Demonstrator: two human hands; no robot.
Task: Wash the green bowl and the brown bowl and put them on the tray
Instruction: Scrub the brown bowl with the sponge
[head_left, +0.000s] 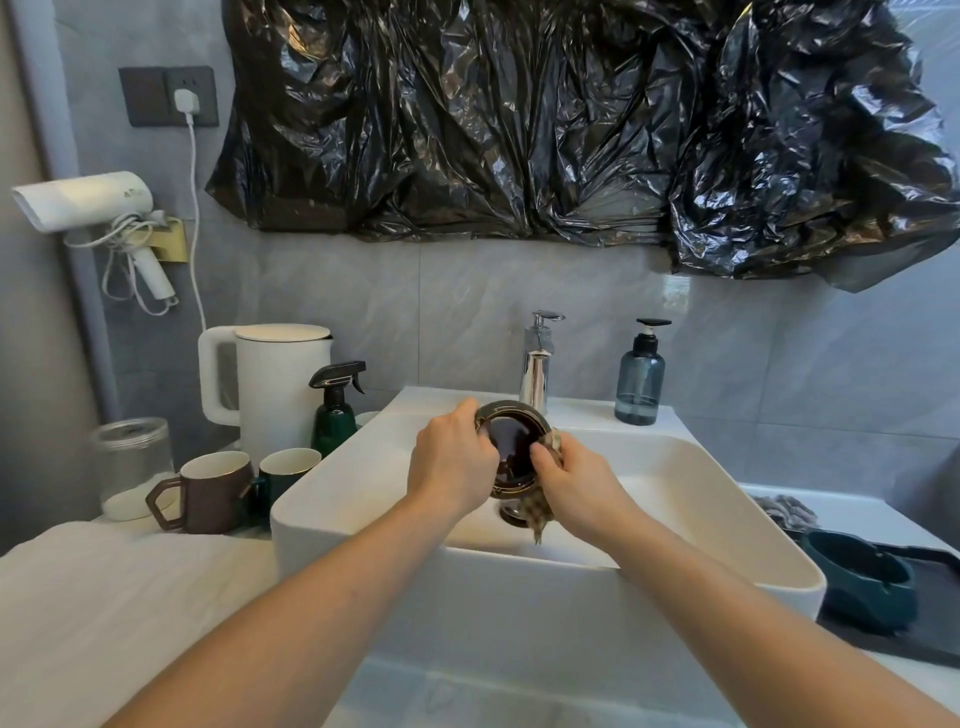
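Brown bowl (511, 449) is up over the white sink (363, 483), tipped so its glossy dark inside faces the camera, right in front of the chrome faucet (536, 364). Left hand (451, 462) has its fingers curled round the bowl's left rim, holding it. Right hand (574, 480) is bunched round a checked cloth (540, 512), pressing it against the bowl's right edge, with a wet tail of cloth hanging down into the basin. Green bowl (862, 582) is already sitting on the dark tray (935, 623) off to the right of the sink, looks upside down but I can't say for sure. On the tabletop left of the sink there's a brown mug (208, 491) just beside a green mug (285, 475), a dark green spray bottle (336, 410) behind them, a white kettle (275, 384), and a glass jar (132, 465) with something white in it. A blue-grey pump bottle (640, 376) stands on the sink's back ledge right of the faucet. White hair dryer (88, 208) hangs on the wall, and crumpled black plastic (545, 119) covers the wall above the sink.
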